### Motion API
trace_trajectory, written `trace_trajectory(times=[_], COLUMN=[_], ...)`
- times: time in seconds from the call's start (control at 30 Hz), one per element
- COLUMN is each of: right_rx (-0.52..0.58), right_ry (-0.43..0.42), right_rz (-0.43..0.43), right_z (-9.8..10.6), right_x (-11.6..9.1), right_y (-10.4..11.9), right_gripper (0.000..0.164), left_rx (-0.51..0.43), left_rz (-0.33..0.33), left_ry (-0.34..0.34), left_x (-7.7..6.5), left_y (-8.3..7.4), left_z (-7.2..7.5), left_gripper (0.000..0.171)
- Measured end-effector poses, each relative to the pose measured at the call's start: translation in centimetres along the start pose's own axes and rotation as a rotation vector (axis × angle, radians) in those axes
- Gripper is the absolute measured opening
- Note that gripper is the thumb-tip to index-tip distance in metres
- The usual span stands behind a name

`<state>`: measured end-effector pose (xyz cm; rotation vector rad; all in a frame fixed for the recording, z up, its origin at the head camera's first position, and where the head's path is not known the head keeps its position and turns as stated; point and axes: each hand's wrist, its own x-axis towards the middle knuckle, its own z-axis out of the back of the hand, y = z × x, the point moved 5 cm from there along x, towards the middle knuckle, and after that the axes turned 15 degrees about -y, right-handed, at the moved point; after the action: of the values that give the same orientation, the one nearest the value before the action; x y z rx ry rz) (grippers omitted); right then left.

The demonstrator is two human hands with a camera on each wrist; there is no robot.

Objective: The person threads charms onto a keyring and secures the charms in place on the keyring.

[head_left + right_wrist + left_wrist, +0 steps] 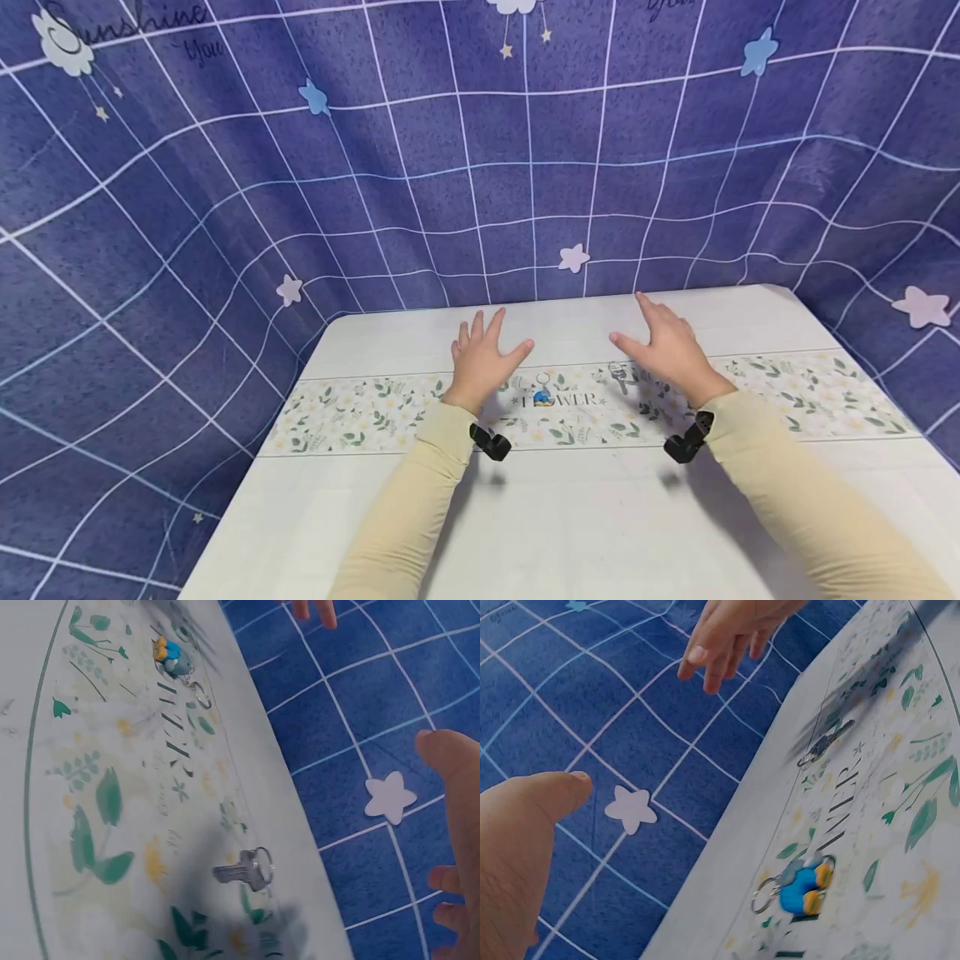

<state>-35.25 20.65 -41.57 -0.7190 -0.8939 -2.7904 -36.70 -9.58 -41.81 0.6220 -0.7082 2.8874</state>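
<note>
My left hand (477, 364) hovers over the table with fingers spread and thumb out, holding nothing. Just right of it lies a small blue and yellow figure keychain (543, 395) with a metal ring; the left wrist view shows the keychain (804, 886) on the printed flower band. My right hand (670, 343) is also raised, its fingers extended and thumb apart, with nothing in it. Below its thumb lies a silver key (621, 378) on a split ring; in the right wrist view the key (244, 871) rests flat within the hand's shadow.
A white table cover (570, 508) with a leaf-and-flower band carries both items. Behind and on both sides hangs a blue grid-patterned curtain (495, 200) with stars. Black wrist cameras (491, 442) sit on both wrists, over pale yellow sleeves (408, 508).
</note>
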Motion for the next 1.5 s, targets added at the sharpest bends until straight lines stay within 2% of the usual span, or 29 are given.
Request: trace_trajectory(times=[0.2,0.43,0.6,0.73,0.9,1.07,1.2,1.33,1.5], right_rx=[0.073,0.103,0.139,0.136,0.133,0.131,0.086,0.037,0.014], right_ry=[-0.004,-0.035,-0.046,-0.05,-0.051,-0.041,-0.017,-0.019,-0.038], right_rz=[-0.037,-0.078,-0.124,-0.153,-0.187,-0.192,-0.156,-0.11,-0.105], right_z=[-1.2,-2.4,-3.4,-4.4,-5.6,-6.5,-6.9,-7.3,-7.4], right_x=[-0.9,-1.8,-2.3,-2.6,-3.0,-3.5,-3.8,-3.7,-3.7], right_y=[-1.0,-2.0,-2.5,-2.9,-3.3,-3.4,-3.2,-3.1,-3.1], right_gripper=[0.091,0.082,0.077,0.072,0.066,0.063,0.059,0.051,0.045], left_rx=[-0.082,-0.155,-0.144,-0.121,-0.141,-0.149,-0.142,-0.129,-0.109], left_rz=[0.005,0.034,0.061,0.114,0.161,0.128,0.108,0.114,0.127], left_ry=[-0.02,-0.055,-0.074,-0.072,-0.09,-0.123,-0.135,-0.126,-0.137], left_x=[-0.8,-1.9,-2.5,-2.9,-3.6,-4.6,-5.2,-5.3,-4.9], left_y=[-0.2,-0.4,-0.5,-0.4,-0.7,-1.1,-1.1,-1.2,-1.4], left_z=[-1.8,-3.7,-5.1,-6.2,-6.8,-7.0,-7.3,-7.6,-7.5], left_gripper=[0.081,0.074,0.071,0.068,0.061,0.049,0.038,0.032,0.025])
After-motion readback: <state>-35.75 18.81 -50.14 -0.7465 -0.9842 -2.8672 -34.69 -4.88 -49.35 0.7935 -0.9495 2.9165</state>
